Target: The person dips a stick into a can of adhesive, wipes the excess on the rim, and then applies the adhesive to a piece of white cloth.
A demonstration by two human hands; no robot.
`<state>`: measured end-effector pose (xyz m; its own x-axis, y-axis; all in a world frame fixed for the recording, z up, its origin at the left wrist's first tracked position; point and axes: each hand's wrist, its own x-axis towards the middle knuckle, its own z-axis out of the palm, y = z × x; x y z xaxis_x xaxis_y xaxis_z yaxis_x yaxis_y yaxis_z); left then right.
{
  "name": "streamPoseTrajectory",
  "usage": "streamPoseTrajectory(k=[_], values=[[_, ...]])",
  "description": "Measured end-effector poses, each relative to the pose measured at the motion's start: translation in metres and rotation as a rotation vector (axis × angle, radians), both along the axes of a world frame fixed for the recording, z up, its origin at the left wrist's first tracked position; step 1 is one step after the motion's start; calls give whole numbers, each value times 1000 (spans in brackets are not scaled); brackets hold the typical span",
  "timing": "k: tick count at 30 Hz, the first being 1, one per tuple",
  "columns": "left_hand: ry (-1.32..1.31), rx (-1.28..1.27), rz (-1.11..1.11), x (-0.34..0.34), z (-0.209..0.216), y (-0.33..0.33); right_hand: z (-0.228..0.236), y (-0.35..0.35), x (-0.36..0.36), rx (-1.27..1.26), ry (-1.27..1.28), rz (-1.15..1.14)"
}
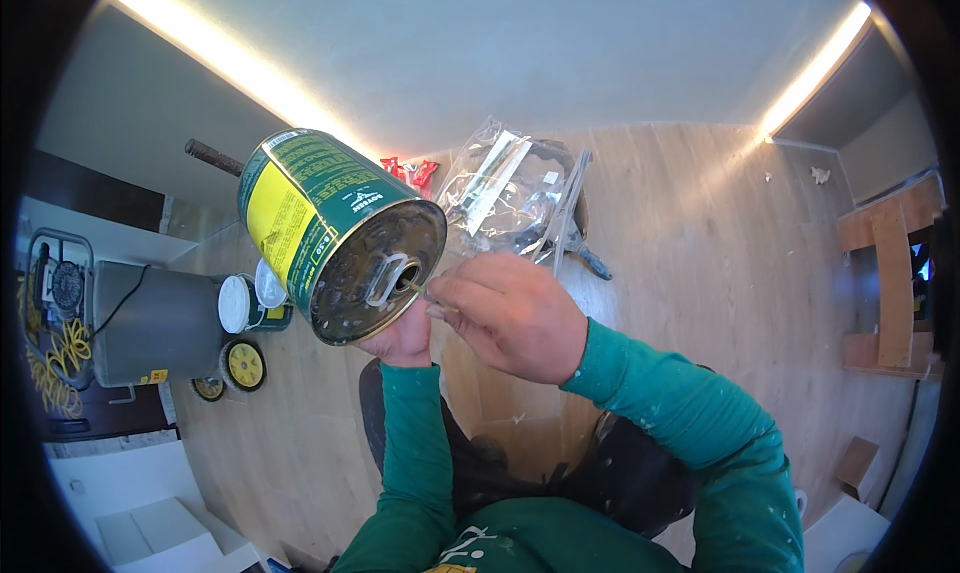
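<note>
A green and yellow metal can [335, 198] is held up in the air, tilted so its dark, stained top faces me. That top carries a pale handle [383, 279] beside a small round opening [406, 276]. My left hand [403, 338] supports the can from below, its fingers mostly hidden behind it. Close to the opening, my right hand [510, 313] is closed in a pinch. A short, thin, pale piece [416, 287] shows between its fingertips and the opening; its kind is too small to tell.
Beyond my hands, a clear plastic bag [510, 193] and red packets [412, 173] lie on the wooden floor [690, 253]. At left stand a grey wheeled box [155, 323] and lidded buckets [236, 305]. A wooden frame [893, 283] is at far right.
</note>
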<state>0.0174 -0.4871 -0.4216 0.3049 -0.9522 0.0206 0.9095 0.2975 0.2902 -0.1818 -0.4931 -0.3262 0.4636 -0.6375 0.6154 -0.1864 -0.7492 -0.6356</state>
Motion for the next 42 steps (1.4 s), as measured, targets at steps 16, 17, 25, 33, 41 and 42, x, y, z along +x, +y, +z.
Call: streamPoseTrajectory(k=[16,17,25,33,41,42], values=[[-4,-8,53,5,-1,-1,-1,-3,-1,-37,33,-136],[0,-11,49,4,0,-2,1,-2,0,-46,6,-143],[-59,28,77,5,6,1,8,-4,-3,76,-51,-187],[-27,57,76,14,-1,-1,3,-5,-15,492,-215,-245],[24,67,112,14,0,-2,0,-10,-14,719,-397,-239],[18,56,118,12,2,-3,1,-10,-15,703,-364,-248]])
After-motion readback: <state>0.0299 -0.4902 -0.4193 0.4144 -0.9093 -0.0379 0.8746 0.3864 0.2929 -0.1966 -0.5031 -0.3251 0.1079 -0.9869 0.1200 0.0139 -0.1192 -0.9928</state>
